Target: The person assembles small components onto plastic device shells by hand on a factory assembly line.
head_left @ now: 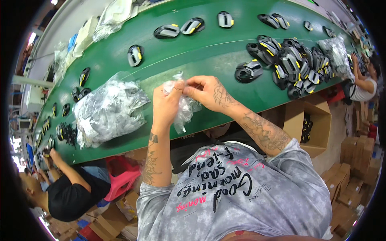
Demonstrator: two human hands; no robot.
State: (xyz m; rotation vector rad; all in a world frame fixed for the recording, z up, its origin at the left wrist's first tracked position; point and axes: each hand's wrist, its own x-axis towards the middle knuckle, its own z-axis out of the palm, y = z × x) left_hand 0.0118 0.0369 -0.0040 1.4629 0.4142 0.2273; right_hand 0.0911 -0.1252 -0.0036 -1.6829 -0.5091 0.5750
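At the near edge of the green table, my left hand is closed round a small crumpled clear plastic bag. Part of the plastic hangs below the fist and some sticks up above it. My right hand pinches at the same plastic, its thumb and fingertips beside the left thumb. Left of my hands lies a big clear plastic bag that bulges with greyish contents I cannot make out. To the right, one oval black-and-grey plastic part with yellow tabs lies apart from a heap of similar parts.
Several like parts are spaced along the table's far side. Another clear plastic bag lies beyond the heap. An open cardboard box stands under the table at right. Co-workers sit at left and far right, beside a pink stool.
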